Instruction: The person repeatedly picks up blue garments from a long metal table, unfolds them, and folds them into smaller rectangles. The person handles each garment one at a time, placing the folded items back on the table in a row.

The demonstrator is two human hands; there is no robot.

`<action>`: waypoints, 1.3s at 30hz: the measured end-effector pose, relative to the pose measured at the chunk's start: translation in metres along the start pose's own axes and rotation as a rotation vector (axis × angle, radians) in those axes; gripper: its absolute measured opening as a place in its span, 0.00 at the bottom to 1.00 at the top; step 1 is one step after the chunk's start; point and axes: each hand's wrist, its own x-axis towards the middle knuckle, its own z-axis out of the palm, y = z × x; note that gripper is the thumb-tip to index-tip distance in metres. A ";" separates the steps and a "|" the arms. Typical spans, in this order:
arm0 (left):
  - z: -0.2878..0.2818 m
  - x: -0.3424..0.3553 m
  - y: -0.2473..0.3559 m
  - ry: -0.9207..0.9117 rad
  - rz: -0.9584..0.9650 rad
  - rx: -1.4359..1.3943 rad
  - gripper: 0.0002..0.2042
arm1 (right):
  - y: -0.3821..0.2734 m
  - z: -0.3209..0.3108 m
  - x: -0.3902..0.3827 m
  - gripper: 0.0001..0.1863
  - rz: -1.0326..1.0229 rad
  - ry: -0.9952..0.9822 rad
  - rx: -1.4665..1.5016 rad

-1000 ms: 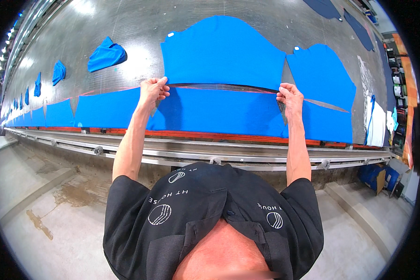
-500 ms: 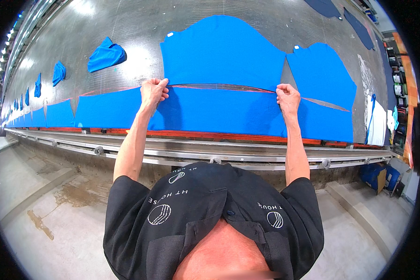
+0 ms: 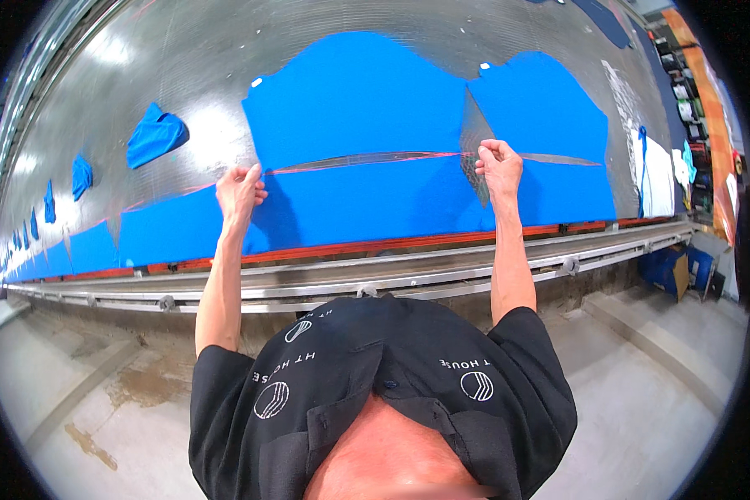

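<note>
A large blue cut fabric panel with a curved far edge lies flat, beside a smaller blue panel. Nearer me, a long blue fabric strip runs along the table edge. My left hand is closed in a pinch by the large panel's near left corner. At the wedge-shaped gap near the smaller panel, my right hand also pinches, thumb against fingers. A thin pinkish line stretches between the two hands along the slit; its nature is unclear. The fingers hide what they grip.
Crumpled blue cloth pieces sit in a row to the left on the dark table. White cloth lies at the right end. A metal rail runs along the near edge. Blue containers stand below at right.
The view has shifted, so the cloth appears further left. My right hand has moved slightly right relative to the panels. A dark wedge now shows in the near strip beside it.
</note>
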 end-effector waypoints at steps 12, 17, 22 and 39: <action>-0.020 -0.051 -0.033 0.234 0.212 0.045 0.10 | 0.019 -0.013 0.004 0.07 -0.169 0.173 -0.281; -0.024 -0.080 -0.056 0.288 0.253 0.103 0.09 | 0.001 0.008 0.073 0.10 -0.247 0.158 -0.343; -0.027 -0.106 -0.082 0.405 0.217 0.146 0.08 | -0.020 0.042 0.133 0.22 -0.236 0.076 -0.688; 0.006 -0.076 -0.059 0.566 0.553 0.497 0.17 | -0.023 0.072 0.128 0.07 -0.546 -0.022 -0.719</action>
